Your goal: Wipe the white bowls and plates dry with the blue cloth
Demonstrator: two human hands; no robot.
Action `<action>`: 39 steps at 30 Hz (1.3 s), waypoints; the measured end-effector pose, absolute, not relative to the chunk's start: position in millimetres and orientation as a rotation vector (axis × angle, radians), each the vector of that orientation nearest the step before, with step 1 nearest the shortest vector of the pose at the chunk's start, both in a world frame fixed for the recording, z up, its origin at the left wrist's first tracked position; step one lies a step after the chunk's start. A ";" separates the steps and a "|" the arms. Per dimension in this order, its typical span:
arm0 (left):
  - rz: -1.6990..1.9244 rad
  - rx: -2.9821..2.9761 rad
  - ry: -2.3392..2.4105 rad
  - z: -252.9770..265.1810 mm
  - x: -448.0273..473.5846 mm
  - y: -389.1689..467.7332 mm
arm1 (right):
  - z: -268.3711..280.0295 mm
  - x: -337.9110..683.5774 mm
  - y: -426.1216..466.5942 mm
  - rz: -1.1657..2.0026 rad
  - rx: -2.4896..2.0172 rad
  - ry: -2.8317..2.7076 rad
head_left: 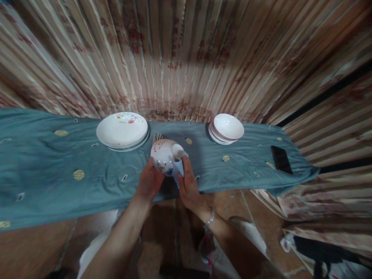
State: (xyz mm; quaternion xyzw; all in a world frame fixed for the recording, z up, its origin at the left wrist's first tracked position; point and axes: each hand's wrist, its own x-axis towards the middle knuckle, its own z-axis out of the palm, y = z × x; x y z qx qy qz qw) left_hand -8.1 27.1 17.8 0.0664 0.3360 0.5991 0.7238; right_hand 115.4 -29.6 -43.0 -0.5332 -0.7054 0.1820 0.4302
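Observation:
A white bowl (164, 152) with red and blue decoration is held up over the front of the table, tilted so that its outside and round foot face me. My left hand (150, 181) grips it by the left side, its fingertips hidden beneath. In my right hand (188, 183) is a light blue cloth (178, 167), pinched against the bowl's right side near the foot. Just behind the bowl, the ends of several chopsticks (158, 136) show; the bowl covers the rest of them.
Stacked white plates (122, 130) with a floral print stand at the back left. Several nested bowls (228, 126) are at the back right. A black phone (281, 160) lies near the right end of the green tablecloth (58, 166). Pleated curtains (180, 58) hang behind.

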 end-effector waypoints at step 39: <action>1.372 0.429 0.696 4.4 -2.2 18.2 | -20.4 131.6 -20.1 0.086 -1.491 -2.045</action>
